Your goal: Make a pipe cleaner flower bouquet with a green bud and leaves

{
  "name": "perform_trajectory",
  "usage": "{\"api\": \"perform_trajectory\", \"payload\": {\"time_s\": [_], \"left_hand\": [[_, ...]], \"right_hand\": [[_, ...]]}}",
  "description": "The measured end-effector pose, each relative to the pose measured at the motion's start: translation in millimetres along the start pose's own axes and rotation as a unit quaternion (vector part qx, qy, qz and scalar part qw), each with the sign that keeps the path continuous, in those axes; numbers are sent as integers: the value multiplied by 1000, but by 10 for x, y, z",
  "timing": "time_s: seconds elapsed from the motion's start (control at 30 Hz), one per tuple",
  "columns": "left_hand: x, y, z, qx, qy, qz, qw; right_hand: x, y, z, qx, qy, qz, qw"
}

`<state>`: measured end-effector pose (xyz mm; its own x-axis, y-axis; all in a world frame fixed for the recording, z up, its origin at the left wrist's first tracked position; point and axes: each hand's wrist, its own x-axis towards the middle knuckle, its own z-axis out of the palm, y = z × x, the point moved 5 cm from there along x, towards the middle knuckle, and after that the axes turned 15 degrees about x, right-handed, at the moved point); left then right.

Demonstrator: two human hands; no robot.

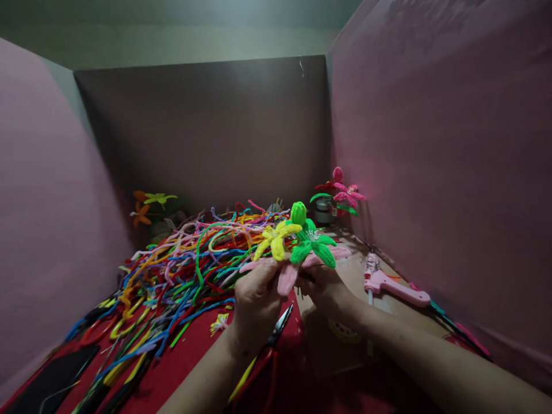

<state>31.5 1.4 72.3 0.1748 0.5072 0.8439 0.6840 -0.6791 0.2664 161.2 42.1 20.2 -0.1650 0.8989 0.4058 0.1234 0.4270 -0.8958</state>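
Both hands meet at the middle, closed around the base of a pipe-cleaner flower bouquet. It has a yellow flower [276, 238], a green flower [313, 247] with pale stamens and a round green bud [298, 213] on top. Pale pink petals or leaves [287, 279] spread out below the blooms. My left hand [259, 293] grips from the left, its thumb up near the yellow flower. My right hand [325, 290] closes on the stems from the right, under the green flower. The stems and most fingertips are hidden behind the hands and petals.
A heap of colourful pipe cleaners [185, 259] covers the left and back. Scissors [280, 325] lie below the hands on red cloth. A pink glue gun [394, 286] rests at right. Finished pink flowers [348, 194] and orange flowers [140, 214] stand behind. Pink walls [452, 172] flank both sides.
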Motion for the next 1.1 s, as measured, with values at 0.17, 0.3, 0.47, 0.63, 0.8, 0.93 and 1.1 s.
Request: {"api": "perform_trajectory", "payload": {"time_s": [0.17,0.3,0.47,0.63,0.8,0.93,1.1], "left_hand": [[9,120,-44,67,18,164,984],[6,101,-43,75,1,215,974],[-16,22,3,92,-20,229,969],[-25,33,3,135,51,194,970],[-69,64,49,115,-1,228,967],[-135,22,78,124,-46,278,951],[-157,-33,140,175,-78,300,935]], "right_hand": [[-44,8,27,85,-14,35,996],[-63,-35,-13,87,3,57,995],[-63,34,-45,75,10,57,995],[-42,97,-79,24,29,44,998],[-38,97,-77,46,31,43,998],[-36,62,-69,68,23,4,997],[29,42,-108,64,23,28,997]]}}
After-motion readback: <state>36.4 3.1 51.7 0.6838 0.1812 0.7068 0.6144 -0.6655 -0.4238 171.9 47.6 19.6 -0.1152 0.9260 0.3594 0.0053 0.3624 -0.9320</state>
